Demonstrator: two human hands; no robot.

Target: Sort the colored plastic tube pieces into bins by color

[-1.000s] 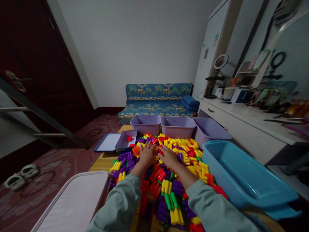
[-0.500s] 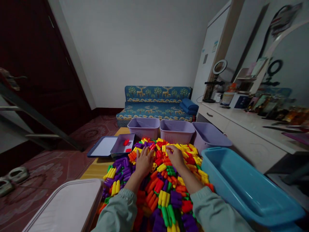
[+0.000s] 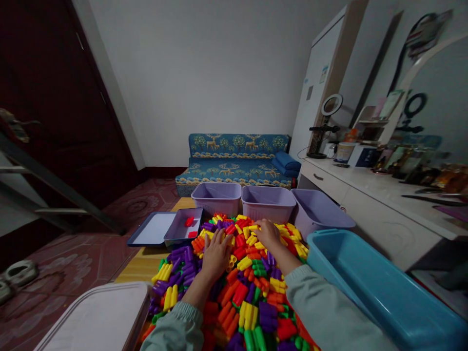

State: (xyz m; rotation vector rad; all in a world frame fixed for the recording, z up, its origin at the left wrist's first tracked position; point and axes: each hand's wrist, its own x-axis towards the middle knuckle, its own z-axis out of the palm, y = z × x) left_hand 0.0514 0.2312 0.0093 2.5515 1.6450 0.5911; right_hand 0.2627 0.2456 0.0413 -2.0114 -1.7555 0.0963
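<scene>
A heap of plastic building pieces in red, yellow, purple, orange and green covers the low table in front of me. My left hand lies flat on the heap with fingers stretched out, touching orange and yellow pieces. My right hand rests further back on the heap, fingers curled over yellow and red pieces; what they grip is hidden. A small purple tray at the left holds a few red pieces.
Three purple bins stand behind the heap. A big blue tub sits at the right, a white lid at the lower left, a blue-rimmed lid beside the tray. A sofa stands at the back, a white counter at the right.
My right hand has moved further back and to the right across the heap and curled its fingers. My left hand stays flat on the pieces. The view has tilted up slightly.
</scene>
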